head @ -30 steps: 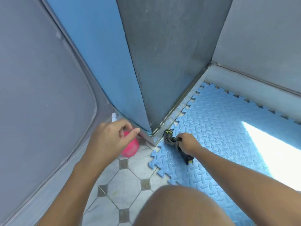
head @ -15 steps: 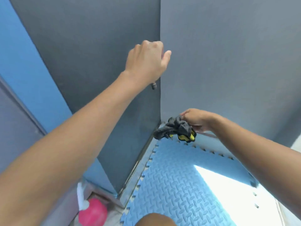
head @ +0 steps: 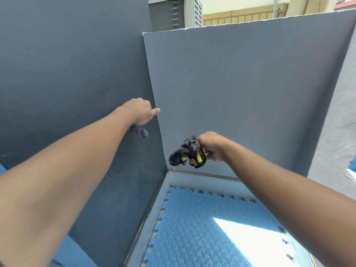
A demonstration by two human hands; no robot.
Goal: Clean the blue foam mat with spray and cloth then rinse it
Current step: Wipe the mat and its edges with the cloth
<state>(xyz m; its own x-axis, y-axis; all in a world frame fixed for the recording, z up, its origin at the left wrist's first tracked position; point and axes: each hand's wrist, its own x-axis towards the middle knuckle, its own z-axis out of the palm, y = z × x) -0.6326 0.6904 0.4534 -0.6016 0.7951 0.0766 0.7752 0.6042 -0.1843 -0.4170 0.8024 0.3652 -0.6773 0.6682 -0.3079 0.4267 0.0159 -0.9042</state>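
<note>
The blue foam mat [head: 194, 232] lies on the floor in the corner of two grey walls, with a bright sunlit patch on its right part. My right hand [head: 211, 146] is raised above the mat's far edge and grips a bunched grey and yellow cloth [head: 187, 151] that hangs down from it. My left hand [head: 139, 112] reaches to the dark wall on the left and closes over the top of a small dark tap [head: 141, 132], whose spout points down just below my fingers. The spray bottle is out of view.
A dark grey wall [head: 77, 93] stands on the left and a lighter grey wall [head: 240, 93] behind the mat. A pale raised kerb [head: 159, 205] borders the mat. Beyond the wall top are a louvred window and a yellowish building [head: 250, 8].
The view has risen from the floor to the walls. My left hand left the pink spray bottle and went up to the tap. My right hand lifted the cloth off the mat.
</note>
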